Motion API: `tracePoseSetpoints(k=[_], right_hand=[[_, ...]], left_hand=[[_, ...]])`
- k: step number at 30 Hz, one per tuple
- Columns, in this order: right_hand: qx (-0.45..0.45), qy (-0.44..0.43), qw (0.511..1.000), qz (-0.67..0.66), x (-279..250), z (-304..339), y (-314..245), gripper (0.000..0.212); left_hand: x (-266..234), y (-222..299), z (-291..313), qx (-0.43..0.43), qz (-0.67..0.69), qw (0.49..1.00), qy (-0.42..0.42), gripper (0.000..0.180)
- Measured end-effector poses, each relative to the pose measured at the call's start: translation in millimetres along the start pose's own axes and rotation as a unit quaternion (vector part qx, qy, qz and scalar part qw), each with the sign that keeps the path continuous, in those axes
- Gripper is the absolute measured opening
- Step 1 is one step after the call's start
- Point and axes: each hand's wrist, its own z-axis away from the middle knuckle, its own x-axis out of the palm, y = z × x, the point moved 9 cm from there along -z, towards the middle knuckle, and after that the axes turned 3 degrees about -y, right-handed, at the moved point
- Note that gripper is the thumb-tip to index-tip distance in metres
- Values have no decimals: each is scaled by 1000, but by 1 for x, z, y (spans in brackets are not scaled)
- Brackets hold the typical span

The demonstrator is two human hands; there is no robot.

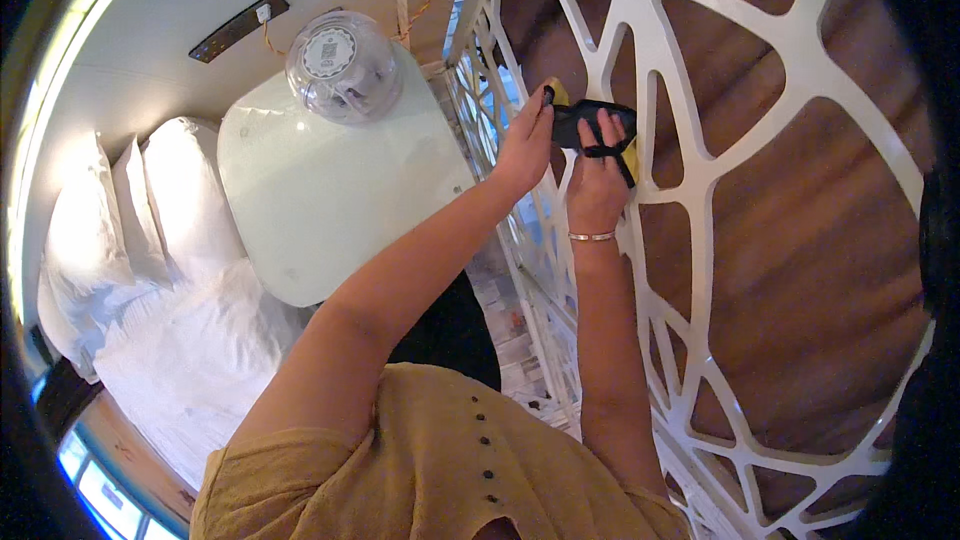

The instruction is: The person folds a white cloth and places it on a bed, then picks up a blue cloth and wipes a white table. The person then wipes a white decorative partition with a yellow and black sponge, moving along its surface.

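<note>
So there's this rounded white table (pixel 330 190) just to my left, glossy top. The only thing sitting on it is a clear dome-shaped plastic thing (pixel 340 65) with a round label on top, parked at the far edge near the wall. Further left and nearer to me is the bed (pixel 190 360), white crumpled sheets, with a few white pillows (pixel 130 210) stacked up at its far-left end.

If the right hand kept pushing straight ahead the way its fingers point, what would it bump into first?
The right hand already presses a black and yellow cleaning tool against the white lattice screen. Going on, it would probably meet the tool and the screen's bars; depth is hard to judge.
</note>
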Motion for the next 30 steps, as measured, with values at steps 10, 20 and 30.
tracePoseSetpoints(k=[10,20,30], right_hand=[[73,18,992,-101,21,-45,24,39],[35,21,991,-126,19,-33,24,40],[-4,69,994,-85,39,-66,7,27]], left_hand=[[54,85,-78,104,-47,990,-83,50],[49,80,-39,213,-183,958,-60,58],[41,89,-110,290,-218,930,-54,43]])
